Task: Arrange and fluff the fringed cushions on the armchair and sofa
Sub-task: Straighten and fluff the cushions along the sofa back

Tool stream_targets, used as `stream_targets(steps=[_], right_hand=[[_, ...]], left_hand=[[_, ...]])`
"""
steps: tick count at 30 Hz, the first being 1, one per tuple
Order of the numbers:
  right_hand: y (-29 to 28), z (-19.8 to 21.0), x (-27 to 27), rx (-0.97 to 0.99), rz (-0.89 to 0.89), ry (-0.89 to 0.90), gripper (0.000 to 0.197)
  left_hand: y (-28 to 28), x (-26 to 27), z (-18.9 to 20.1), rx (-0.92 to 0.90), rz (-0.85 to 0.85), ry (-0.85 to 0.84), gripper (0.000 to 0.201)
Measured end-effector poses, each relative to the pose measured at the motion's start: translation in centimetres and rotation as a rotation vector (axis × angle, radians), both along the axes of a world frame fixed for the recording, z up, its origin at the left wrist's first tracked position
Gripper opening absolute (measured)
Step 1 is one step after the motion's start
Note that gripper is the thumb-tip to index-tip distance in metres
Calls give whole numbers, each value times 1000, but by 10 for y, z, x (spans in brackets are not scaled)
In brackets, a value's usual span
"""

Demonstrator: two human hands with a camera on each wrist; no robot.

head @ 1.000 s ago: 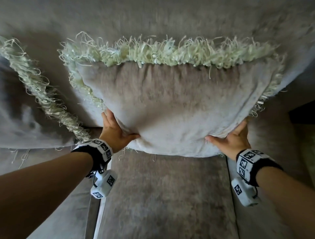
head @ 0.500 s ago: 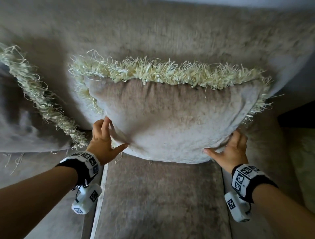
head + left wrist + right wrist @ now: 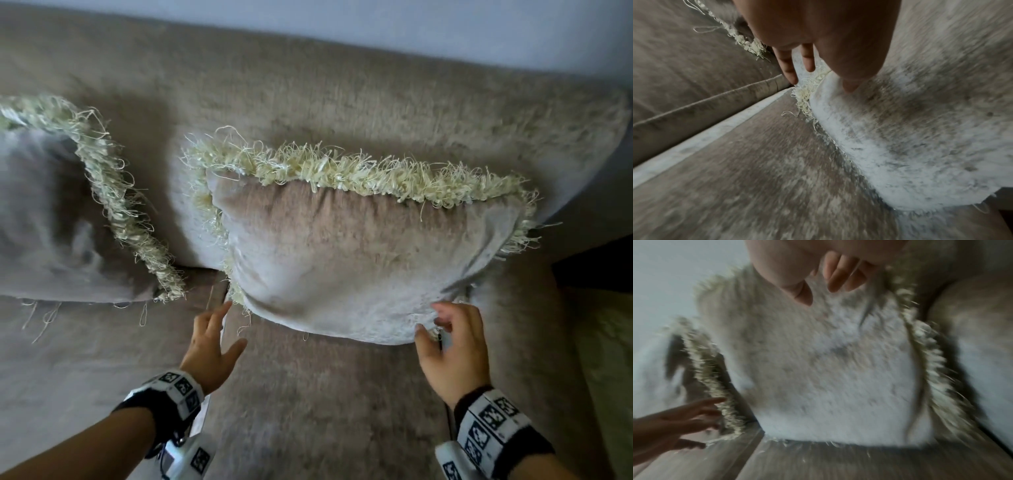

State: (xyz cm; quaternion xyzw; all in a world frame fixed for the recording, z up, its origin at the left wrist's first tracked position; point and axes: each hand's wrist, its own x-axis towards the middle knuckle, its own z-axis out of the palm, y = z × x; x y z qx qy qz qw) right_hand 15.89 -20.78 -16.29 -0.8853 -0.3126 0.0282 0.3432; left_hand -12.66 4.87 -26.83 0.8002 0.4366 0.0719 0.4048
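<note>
Now that both hands have let go of the lower corners they were gripping a second ago, the fringed cushion sits on its own, propped upright against the sofa back with its bottom edge resting on the seat cushion. The left hand has pulled clear and hangs just beside the cushion's lower left corner, its fingers straight and a little spread, holding nothing; in the left wrist view they point down at the cream fringe without clearly touching it. The right hand is at the lower right corner with its fingers loosely curled. The right wrist view is smeared with motion, so whether those fingers brush the fabric or sit just off it is hard to call, but nothing is pinched between them as far as can be seen. Over on the left, a second fringed cushion leans at a tilt against the same back, apart from the first, its trim running diagonally. The placement of the right-hand cushion looks done: it stands square and plump with the top fringe showing evenly. What likely remains is a tidy of the bottom corners, then the tilted neighbour, which looks less settled.
</note>
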Motion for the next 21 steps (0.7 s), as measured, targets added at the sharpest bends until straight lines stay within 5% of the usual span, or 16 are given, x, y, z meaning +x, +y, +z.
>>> stream_targets(steps=[4,8,14,21], right_hand=[[50,62,14,-82,356,-354,37],[103,108,37,-356,556,-597,69],[143,91,56,-704,555,-537,112],[145,66,56,-597,463,-639,107]], left_hand=[[2,22,5,-61,41,14,88],[10,47,10,-65,73,-25,105],[23,69,-6,-90,85,-50,137],[35,86,-46,90,1,-26,160]])
